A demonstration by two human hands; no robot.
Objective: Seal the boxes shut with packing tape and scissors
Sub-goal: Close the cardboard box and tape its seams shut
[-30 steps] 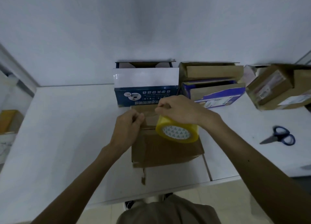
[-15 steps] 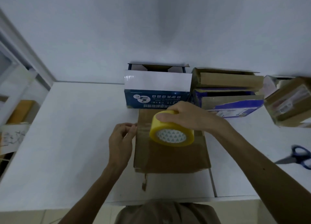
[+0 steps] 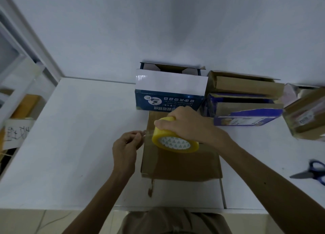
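A person tapes a brown box (image 3: 181, 163) that sits near the middle of the table's (image 3: 79, 145) front edge, its far end just in front of a blue box (image 3: 168, 100) at the back edge. The right hand (image 3: 188, 124) grips a yellow roll (image 3: 174, 144) from above, fingers curled over its rim, and holds it over the box's far left part. The left hand (image 3: 125, 145) pinches the free end of a clear strip (image 3: 147, 135) just beyond the box's left edge, so the strip runs left to right, a short span from fingertips to roll, crossing that edge. Whether the strip touches the cardboard cannot be told. The scissors (image 3: 313, 172) lie well apart at the table's right edge, blades pointing left toward the box; they are on the right hand's side, and that hand is full. The cut, when it comes, likely calls for one hand to let go first. More open boxes (image 3: 246, 86) wait along the back edge to the right.
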